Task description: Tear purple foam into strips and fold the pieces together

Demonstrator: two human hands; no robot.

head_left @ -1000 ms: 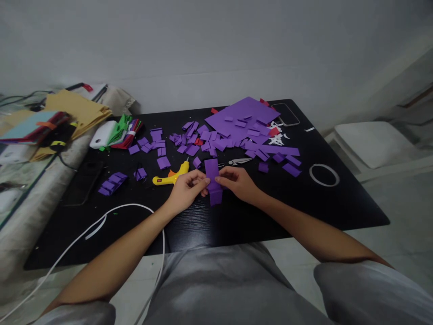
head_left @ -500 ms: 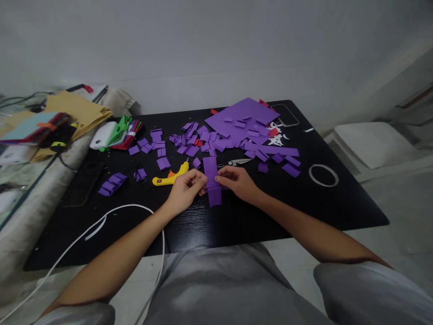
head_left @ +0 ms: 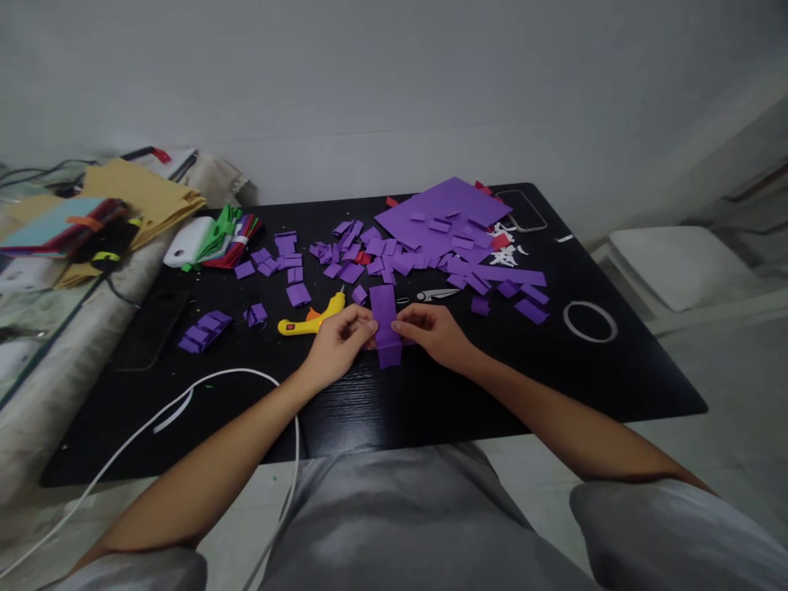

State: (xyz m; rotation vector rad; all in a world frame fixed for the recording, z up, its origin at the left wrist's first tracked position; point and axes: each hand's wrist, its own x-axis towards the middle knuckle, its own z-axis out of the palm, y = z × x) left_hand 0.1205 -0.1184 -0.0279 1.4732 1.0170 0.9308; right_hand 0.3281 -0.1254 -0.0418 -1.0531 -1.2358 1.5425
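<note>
A folded strip of purple paper (head_left: 384, 310) is held up between my two hands, with a crease near its lower part. My left hand (head_left: 341, 338) pinches its left edge, and my right hand (head_left: 434, 332) pinches the right edge at about the same height. Just beyond my left hand lies a yellow glue gun (head_left: 311, 318), its nozzle pointing away. Scissors (head_left: 436, 295) rest open behind my right hand, their handles partly hidden. Many small purple paper pieces (head_left: 350, 272) are scattered past the hands.
A large purple sheet (head_left: 443, 209) lies at the back of the black table (head_left: 492, 394). White scraps (head_left: 503, 250) sit beside it. At right is a tape ring (head_left: 589, 321); at left, a dark phone-like slab (head_left: 151, 328) and a white cable (head_left: 227, 372). A white stool (head_left: 677, 263) stands right.
The strip's lower end has tilted or folded, so it looks shorter below my fingers. Both hands keep their grip in nearly the same place.
</note>
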